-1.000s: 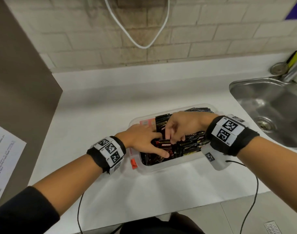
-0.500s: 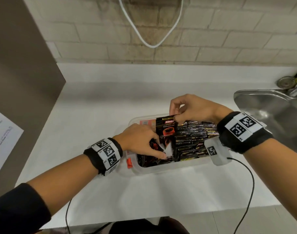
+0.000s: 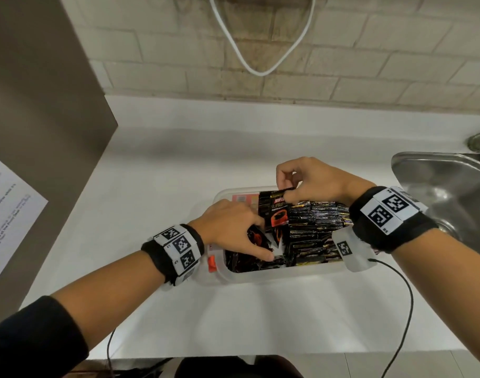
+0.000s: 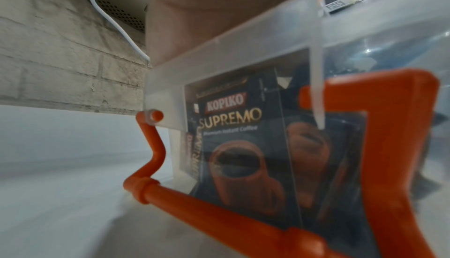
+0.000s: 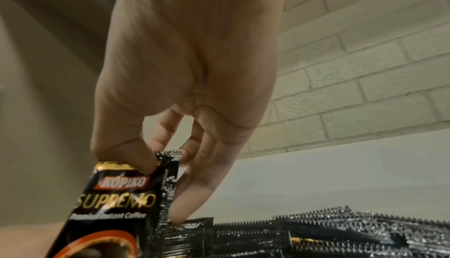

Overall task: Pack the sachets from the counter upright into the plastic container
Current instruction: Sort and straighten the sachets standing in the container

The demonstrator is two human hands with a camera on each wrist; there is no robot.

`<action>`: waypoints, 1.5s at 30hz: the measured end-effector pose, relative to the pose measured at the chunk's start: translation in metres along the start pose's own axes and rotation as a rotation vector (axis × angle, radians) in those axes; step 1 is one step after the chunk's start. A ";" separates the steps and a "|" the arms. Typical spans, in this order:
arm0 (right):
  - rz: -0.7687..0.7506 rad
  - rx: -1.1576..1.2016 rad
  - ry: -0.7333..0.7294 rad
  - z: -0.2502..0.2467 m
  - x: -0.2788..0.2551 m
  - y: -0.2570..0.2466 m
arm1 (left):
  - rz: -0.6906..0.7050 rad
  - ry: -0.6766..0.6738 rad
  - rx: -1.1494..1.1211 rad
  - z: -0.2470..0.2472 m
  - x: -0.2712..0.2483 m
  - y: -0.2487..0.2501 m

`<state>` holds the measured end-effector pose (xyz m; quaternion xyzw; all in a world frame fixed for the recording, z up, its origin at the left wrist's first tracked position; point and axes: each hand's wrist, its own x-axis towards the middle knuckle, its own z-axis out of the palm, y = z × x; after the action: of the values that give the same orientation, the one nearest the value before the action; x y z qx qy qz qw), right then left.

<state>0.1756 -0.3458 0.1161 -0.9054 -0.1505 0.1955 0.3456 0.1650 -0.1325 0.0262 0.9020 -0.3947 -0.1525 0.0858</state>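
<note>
Two hands in clear plastic container. Head: right hand pinches black foil sachet by top edge, upright; left hand fingers spread, parting row — likely making slot. Left wrist: orange latch lies unlatched, sachets upright behind wall. Right wrist: thumb-finger pinch confirmed.

Black wristbands with white coded tags, black sleeve

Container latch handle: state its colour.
The latch handle on the plastic container is orange, with the left wrist view showing it best.
</note>
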 end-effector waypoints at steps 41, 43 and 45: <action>-0.083 -0.495 -0.240 0.030 0.008 -0.003 | 0.030 -0.023 0.039 0.002 0.001 0.001; -0.068 -0.554 -0.256 0.031 0.011 -0.002 | 0.021 -0.036 0.041 0.002 0.001 0.001; -0.063 -0.597 -0.270 0.032 0.012 0.000 | 0.007 -0.044 0.034 0.003 0.001 0.000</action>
<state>0.1712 -0.3231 0.0912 -0.9275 -0.2738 0.2502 0.0476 0.1644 -0.1334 0.0237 0.8985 -0.4019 -0.1653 0.0624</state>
